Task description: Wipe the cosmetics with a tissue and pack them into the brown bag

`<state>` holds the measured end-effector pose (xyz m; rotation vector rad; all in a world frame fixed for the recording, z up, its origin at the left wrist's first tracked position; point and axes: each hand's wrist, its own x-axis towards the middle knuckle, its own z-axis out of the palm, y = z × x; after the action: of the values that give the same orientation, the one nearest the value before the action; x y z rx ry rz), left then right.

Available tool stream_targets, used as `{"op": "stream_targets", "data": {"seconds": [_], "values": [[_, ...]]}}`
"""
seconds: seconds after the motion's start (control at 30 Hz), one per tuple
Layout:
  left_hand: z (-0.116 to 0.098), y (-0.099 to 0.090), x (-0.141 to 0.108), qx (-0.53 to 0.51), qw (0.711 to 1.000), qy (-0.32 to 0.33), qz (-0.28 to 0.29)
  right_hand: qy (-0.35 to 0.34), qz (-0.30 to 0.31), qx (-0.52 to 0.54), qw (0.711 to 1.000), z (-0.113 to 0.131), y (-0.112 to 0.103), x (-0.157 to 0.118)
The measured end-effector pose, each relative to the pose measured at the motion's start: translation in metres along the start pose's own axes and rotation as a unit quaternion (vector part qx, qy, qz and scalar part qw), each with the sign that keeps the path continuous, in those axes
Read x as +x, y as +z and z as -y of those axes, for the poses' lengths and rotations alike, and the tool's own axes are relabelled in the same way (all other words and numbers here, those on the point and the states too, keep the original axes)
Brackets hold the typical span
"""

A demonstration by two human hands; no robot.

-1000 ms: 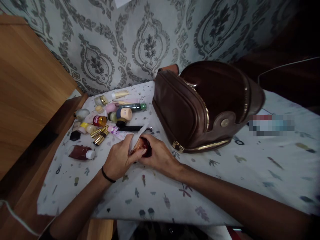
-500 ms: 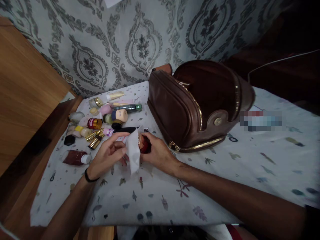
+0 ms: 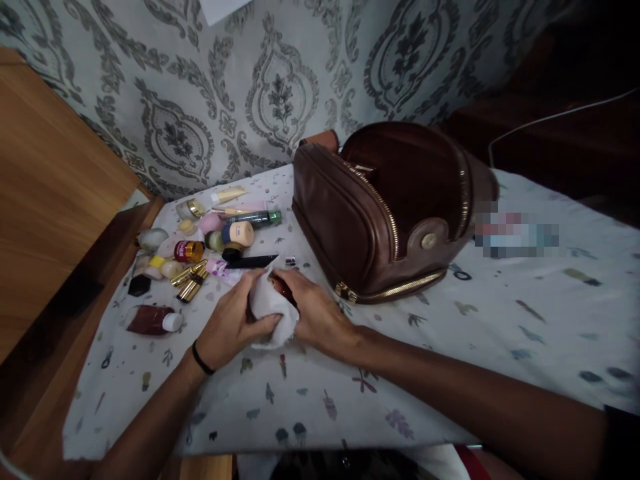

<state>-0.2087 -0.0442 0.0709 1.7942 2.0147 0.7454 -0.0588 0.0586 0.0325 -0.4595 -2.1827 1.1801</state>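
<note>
Both of my hands meet over the front middle of the table. My left hand (image 3: 233, 323) presses a white wipe (image 3: 273, 303), thumb on its front, against a small reddish container (image 3: 283, 288). My right hand (image 3: 320, 310) is closed around that container from the right; most of it is hidden by the wipe and fingers, so its exact kind does not show. Just behind the hands lie a black slim case (image 3: 253, 261) and a purple-and-white tube (image 3: 220, 268). Gold lipstick tubes (image 3: 193, 280) rest to the left of them.
An open brown leather bag (image 3: 345, 227) stands behind my right hand, its zips undone. Several cosmetics, among them a red jar with a gold lid (image 3: 189, 251), crowd the left. A bottle of dark red liquid (image 3: 150, 320) lies nearer the front. A wooden panel (image 3: 55, 153) borders the left.
My left hand has moved in to the right and closed on the wipe, which now wraps around the reddish container. The right hand keeps its hold. The view has shifted slightly.
</note>
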Motion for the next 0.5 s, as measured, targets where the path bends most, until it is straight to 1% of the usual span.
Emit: {"op": "stream_targets", "data": {"seconds": [0.13,0.23,0.37,0.5], "values": [[-0.008,0.008,-0.005,0.036,0.999,-0.009,-0.024,-0.024,0.037,-0.053,0.998,-0.001,0.003,-0.007],[-0.008,0.012,-0.006,0.034,0.998,0.0,-0.047,-0.041,0.043,-0.071,0.996,-0.002,0.005,-0.011],[-0.007,0.012,-0.004,0.0,0.997,0.023,-0.072,-0.054,0.043,-0.079,0.994,-0.001,0.007,-0.013],[-0.007,0.008,-0.002,-0.064,0.994,-0.006,-0.093,-0.045,0.06,-0.088,0.993,0.005,0.006,-0.014]]}}
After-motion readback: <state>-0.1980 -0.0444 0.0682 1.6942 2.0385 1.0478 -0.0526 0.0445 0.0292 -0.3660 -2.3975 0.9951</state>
